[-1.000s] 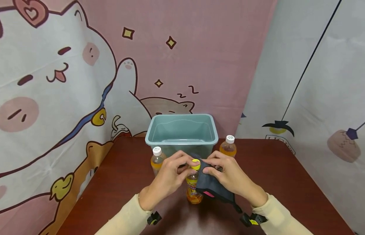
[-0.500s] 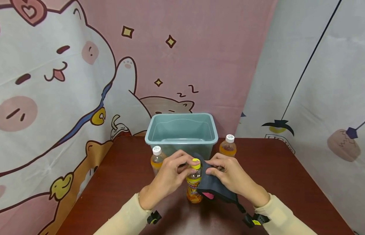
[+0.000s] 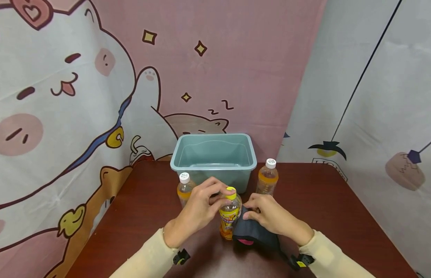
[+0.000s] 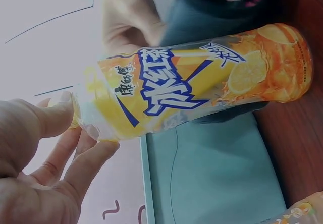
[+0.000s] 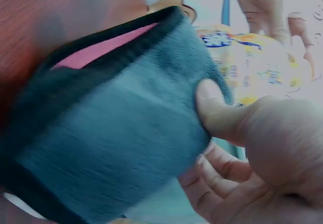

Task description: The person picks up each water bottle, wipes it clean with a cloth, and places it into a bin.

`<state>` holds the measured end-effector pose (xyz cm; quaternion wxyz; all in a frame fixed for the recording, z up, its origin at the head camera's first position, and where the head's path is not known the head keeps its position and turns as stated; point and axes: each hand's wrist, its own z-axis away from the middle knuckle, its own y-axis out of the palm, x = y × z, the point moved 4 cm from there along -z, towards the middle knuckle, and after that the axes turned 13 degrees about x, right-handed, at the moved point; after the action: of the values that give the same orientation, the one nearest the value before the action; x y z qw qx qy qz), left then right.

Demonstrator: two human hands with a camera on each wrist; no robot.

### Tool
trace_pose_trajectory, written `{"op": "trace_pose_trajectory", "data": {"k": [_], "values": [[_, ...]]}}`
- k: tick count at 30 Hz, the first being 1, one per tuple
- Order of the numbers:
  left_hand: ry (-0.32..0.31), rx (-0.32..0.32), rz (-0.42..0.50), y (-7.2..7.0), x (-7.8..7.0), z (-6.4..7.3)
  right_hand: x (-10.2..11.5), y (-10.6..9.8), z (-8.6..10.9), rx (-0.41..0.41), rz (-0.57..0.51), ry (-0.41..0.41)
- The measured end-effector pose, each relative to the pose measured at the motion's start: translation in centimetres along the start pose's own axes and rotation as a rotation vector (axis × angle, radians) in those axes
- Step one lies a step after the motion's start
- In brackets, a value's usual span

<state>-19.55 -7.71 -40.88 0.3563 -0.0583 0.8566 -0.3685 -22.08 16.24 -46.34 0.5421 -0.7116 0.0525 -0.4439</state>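
Note:
My left hand [image 3: 204, 200] pinches the yellow cap and neck of an iced tea bottle [image 3: 229, 222] with a yellow-and-orange label. In the head view the bottle stands upright near the middle of the table; its printed front faces the left wrist view. My right hand [image 3: 272, 216] pinches the upper edge of a dark grey cloth [image 3: 255, 231] between thumb and fingers, close against the bottle's right side. Black trim runs along this cloth, and pink shows inside its fold in the right wrist view. Part of the bottle is hidden behind it there.
A pale teal plastic bin [image 3: 215, 168] stands at the back of the brown table [image 3: 142, 220]. A white-capped bottle [image 3: 185, 189] is at its front left, partly behind my left hand. Another white-capped bottle [image 3: 267, 179] stands on the right. Printed fabric hangs behind.
My right hand has drawn the cloth down along the bottle's side, away from the cap, uncovering more of the right-hand bottle behind. My left hand keeps hold of the cap.

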Motion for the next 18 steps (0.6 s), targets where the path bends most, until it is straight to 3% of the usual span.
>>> {"op": "trace_pose_trajectory", "data": {"k": [4,11,18], "values": [[0.001,0.006,-0.015,0.0,0.0,0.0,-0.3,1.1,-0.6,0.058,0.052,-0.036],[-0.008,0.036,-0.029,-0.3,0.0,-0.1,-1.2,2.1,-1.0,0.079,0.078,-0.075],[-0.01,0.044,-0.032,-0.3,0.0,-0.1,-2.1,3.0,-0.9,0.136,0.019,-0.02]]}}
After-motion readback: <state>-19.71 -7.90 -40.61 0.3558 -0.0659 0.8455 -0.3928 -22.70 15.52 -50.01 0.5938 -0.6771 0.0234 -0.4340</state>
